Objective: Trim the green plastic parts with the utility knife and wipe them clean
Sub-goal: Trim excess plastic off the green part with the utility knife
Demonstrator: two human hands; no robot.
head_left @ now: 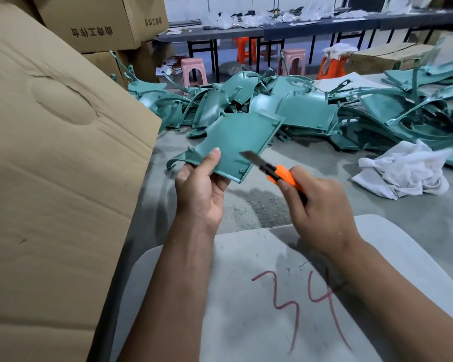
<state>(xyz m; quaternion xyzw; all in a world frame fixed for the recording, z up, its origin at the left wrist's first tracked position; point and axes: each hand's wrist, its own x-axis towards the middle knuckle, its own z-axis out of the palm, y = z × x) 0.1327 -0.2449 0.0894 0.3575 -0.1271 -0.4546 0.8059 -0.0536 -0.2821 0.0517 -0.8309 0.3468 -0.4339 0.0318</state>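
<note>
Your left hand pinches the part, right hand grips the knife: a slip along that edge could cut your thumb.

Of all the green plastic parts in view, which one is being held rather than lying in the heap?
The flat green panel gripped by the left hand; the others lie piled on the floor.

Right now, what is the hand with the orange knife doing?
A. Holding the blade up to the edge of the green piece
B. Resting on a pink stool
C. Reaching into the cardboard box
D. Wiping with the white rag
A: the right hand grips the orange utility knife, its blade at the edge of the green plastic part held by the left hand.
</note>
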